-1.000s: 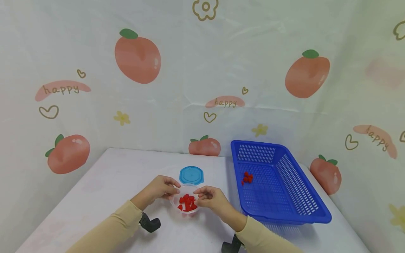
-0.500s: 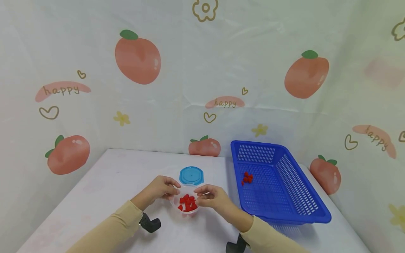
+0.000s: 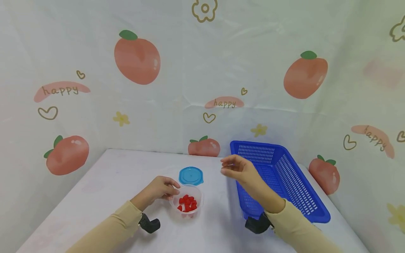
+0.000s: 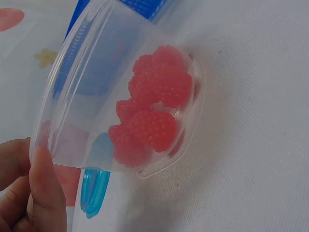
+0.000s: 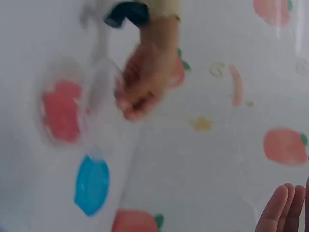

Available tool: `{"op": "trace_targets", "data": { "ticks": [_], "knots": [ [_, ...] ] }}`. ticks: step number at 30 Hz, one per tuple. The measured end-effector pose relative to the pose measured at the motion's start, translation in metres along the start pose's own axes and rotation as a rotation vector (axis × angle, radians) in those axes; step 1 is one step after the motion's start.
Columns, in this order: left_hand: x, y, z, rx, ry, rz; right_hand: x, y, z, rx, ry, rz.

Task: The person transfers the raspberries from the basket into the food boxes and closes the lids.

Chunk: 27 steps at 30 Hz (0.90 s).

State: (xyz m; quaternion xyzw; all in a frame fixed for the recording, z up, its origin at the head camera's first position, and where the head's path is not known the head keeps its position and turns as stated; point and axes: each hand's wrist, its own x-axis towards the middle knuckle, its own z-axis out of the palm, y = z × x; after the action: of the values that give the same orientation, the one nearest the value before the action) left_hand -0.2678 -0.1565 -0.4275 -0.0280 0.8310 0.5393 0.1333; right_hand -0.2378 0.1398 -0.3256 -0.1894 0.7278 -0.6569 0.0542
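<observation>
A clear round plastic tub (image 3: 199,196) stands on the white table with several red raspberries (image 3: 187,203) in its bottom. My left hand (image 3: 159,189) pinches the tub's rim from the left, thumb outside as the left wrist view shows. In that view the raspberries (image 4: 152,116) show through the tub's wall (image 4: 96,77). My right hand (image 3: 243,171) is in the air by the left rim of the blue basket (image 3: 311,191), fingers fairly straight with nothing between them. It hides the red berries seen in the basket before.
A blue lid (image 3: 191,176) lies flat just behind the tub. The tall perforated basket takes up the right side of the table. Behind the table hangs a white cloth (image 3: 177,116) printed with fruit.
My right hand has left the tub's right side and moved up and right to the basket. My left hand and the tub stay where they were.
</observation>
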Motion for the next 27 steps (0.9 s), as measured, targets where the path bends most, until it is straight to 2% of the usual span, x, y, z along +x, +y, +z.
{"op": "trace_targets", "data": {
  "ticks": [3,7,11,15,21,27],
  "knots": [
    [0.001,-0.001,0.0,-0.004,-0.003,-0.003,0.009,-0.007,-0.023,0.021,0.061,-0.031],
    [0.002,-0.002,-0.001,-0.002,-0.001,0.002,0.023,-0.006,-0.054,0.006,0.134,-0.021],
    [0.003,-0.002,0.0,-0.005,0.005,-0.003,0.037,0.01,-0.081,-0.119,0.203,0.029],
    [0.002,-0.001,0.001,0.005,0.016,-0.015,0.047,0.033,-0.104,-0.259,0.231,0.098],
    [0.0,0.0,0.002,0.018,0.032,-0.027,0.053,0.062,-0.128,-0.357,0.158,0.249],
    [0.0,0.001,0.002,0.027,0.026,-0.015,0.049,0.079,-0.142,-0.434,0.086,0.429]
  ]
}}
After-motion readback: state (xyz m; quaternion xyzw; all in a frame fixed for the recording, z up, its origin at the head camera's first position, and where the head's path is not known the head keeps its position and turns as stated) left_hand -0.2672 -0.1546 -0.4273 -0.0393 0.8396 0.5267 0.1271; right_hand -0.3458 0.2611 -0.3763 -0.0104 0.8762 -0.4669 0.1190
